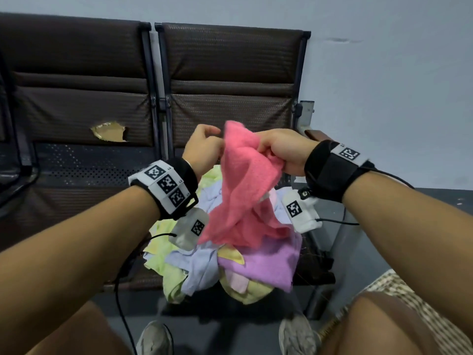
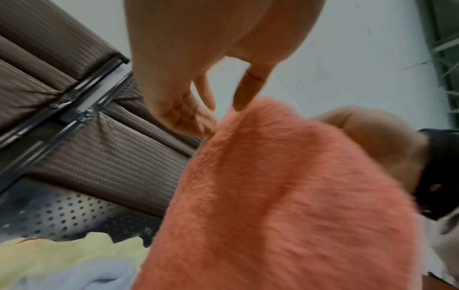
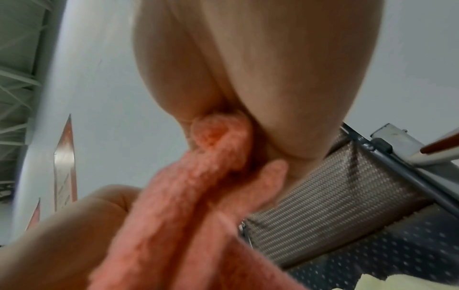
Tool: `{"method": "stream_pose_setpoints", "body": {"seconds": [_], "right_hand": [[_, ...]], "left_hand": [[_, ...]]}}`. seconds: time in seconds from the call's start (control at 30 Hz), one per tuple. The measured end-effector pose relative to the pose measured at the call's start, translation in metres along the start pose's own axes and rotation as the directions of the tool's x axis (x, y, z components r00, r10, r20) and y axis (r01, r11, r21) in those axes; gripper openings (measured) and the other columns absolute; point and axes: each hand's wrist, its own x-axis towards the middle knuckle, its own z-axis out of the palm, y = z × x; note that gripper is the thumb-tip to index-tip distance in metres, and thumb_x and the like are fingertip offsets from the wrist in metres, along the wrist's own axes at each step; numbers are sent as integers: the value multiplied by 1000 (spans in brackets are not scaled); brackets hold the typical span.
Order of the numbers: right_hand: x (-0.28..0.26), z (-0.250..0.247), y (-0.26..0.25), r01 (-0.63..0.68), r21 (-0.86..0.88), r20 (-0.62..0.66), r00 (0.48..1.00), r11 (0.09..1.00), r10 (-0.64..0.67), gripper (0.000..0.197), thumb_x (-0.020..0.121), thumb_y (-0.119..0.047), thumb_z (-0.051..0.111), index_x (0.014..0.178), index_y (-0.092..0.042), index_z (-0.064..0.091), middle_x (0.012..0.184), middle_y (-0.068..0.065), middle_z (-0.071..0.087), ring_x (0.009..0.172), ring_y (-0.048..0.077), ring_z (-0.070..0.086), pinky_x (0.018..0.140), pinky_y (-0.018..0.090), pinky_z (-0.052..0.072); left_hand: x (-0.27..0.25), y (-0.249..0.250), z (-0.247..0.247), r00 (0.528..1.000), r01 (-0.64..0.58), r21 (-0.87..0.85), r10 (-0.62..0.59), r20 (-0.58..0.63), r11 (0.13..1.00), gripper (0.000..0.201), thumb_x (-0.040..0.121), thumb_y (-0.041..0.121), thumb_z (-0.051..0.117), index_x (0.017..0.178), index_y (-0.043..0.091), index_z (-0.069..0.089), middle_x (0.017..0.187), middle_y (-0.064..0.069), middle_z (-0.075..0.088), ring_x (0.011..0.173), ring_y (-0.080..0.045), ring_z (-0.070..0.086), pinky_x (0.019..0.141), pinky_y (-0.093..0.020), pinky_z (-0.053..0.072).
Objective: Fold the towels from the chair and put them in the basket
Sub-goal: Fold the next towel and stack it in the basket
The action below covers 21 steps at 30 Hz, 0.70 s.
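Note:
A pink towel [image 1: 243, 180] hangs crumpled in the air above the chair seat, held between both hands. My left hand [image 1: 204, 147] pinches its upper left edge with curled fingers; in the left wrist view the fingertips [image 2: 211, 121] meet the pink towel [image 2: 285, 196] at its top. My right hand [image 1: 279, 149] grips a bunched part of the upper right side, and the right wrist view shows pink towel [image 3: 198, 176] wadded inside the fist. Below lies a loose pile of towels [image 1: 230, 265], yellow, pale blue, lilac and pink.
The pile rests on the right seat of a row of dark brown padded chairs [image 1: 230, 73] against a pale wall. The left seat [image 1: 84, 162] has perforated metal and a torn backrest. My shoes [image 1: 297, 334] stand on the dark floor. Cables trail from both wristbands.

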Motion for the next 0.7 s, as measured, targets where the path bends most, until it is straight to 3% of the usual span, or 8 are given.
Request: {"method": "stream_pose_setpoints", "body": {"seconds": [0.1, 0.13, 0.2, 0.27, 0.37, 0.43, 0.53, 0.7], "right_hand": [[-7, -1, -8, 66, 12, 127, 990, 998, -67, 50, 81, 11, 30, 101, -7, 72, 51, 4, 48, 37, 12, 37, 36, 18, 28], [-7, -2, -10, 81, 19, 148, 985, 997, -83, 47, 84, 10, 32, 103, -6, 71, 56, 4, 57, 40, 11, 45, 37, 18, 35], [-5, -8, -15, 97, -24, 180, 979, 995, -91, 33, 93, -2, 45, 118, -2, 68, 82, 7, 71, 62, 15, 63, 51, 23, 53], [0, -23, -16, 95, -205, 184, 981, 974, -57, 28, 93, -26, 67, 115, -10, 72, 99, 8, 75, 81, 24, 72, 70, 30, 60], [13, -44, -18, 88, -641, -14, 992, 762, -127, 18, 78, -38, 82, 81, -22, 75, 79, -1, 75, 71, 16, 70, 63, 25, 55], [24, -52, -19, 77, -657, -168, 955, 750, -246, 23, 79, -34, 81, 66, -22, 66, 67, -5, 66, 61, 13, 61, 55, 24, 47], [37, -52, -21, 181, -552, -309, 863, 814, -401, 14, 84, -20, 69, 71, -19, 67, 66, -4, 60, 66, 15, 57, 62, 28, 45], [40, -50, -31, 379, -480, -342, 750, 791, -566, 19, 90, -18, 58, 95, -18, 76, 79, -7, 68, 75, 9, 58, 71, 28, 47]], "left_hand": [[-2, 2, -6, 953, 52, -62, -31, 302, 997, 32, 54, 3, 51, 80, 7, 69, 72, -14, 47, 62, -25, 41, 59, -33, 17], [-2, 6, -10, 921, 100, -77, -63, 383, 992, 24, 52, 8, 56, 72, 10, 70, 70, -15, 52, 62, -26, 46, 59, -32, 20], [4, 8, -18, 888, 161, -104, -98, 450, 981, 27, 69, 14, 62, 92, 8, 76, 93, -14, 69, 80, -24, 63, 70, -30, 45], [17, 8, -22, 938, 146, -129, -96, 332, 981, 28, 85, 14, 66, 110, 4, 73, 104, -15, 70, 87, -23, 66, 78, -33, 50], [35, 13, -18, 991, -44, 33, 40, 127, 998, 9, 93, 13, 66, 94, 11, 74, 78, -2, 71, 65, -11, 64, 62, -24, 51], [50, 17, -14, 991, -121, 121, 113, 73, 985, 11, 94, 16, 66, 98, 11, 75, 85, -4, 71, 74, -15, 64, 71, -31, 55], [71, 29, -11, 987, -163, 90, 163, 10, 982, 15, 92, 19, 67, 100, 11, 76, 97, -8, 74, 85, -16, 67, 84, -35, 58], [83, 50, -23, 966, -258, -84, 256, -35, 963, 14, 90, 13, 69, 102, 12, 76, 87, -1, 73, 72, -7, 66, 61, -21, 51]]}}
